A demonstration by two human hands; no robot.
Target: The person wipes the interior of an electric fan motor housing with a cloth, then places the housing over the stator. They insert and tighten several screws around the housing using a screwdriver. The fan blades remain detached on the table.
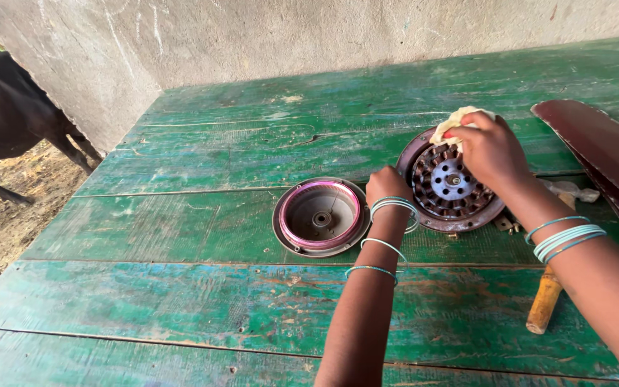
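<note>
the round metal motor part [447, 188], slotted and dark with a pale hub, lies on the green plank table [202, 229] toward its right side. the right hand [491, 149] is closed on a yellowish cloth [458, 119], pressing it to the part's far rim. the left hand [388, 186] rests curled against the near left edge; whether it grips cannot be told. just left lies a round cover with a pink ring [321, 216]. a dark red fan blade [607, 154] and a wooden handle [544, 299] lie to the right.
</note>
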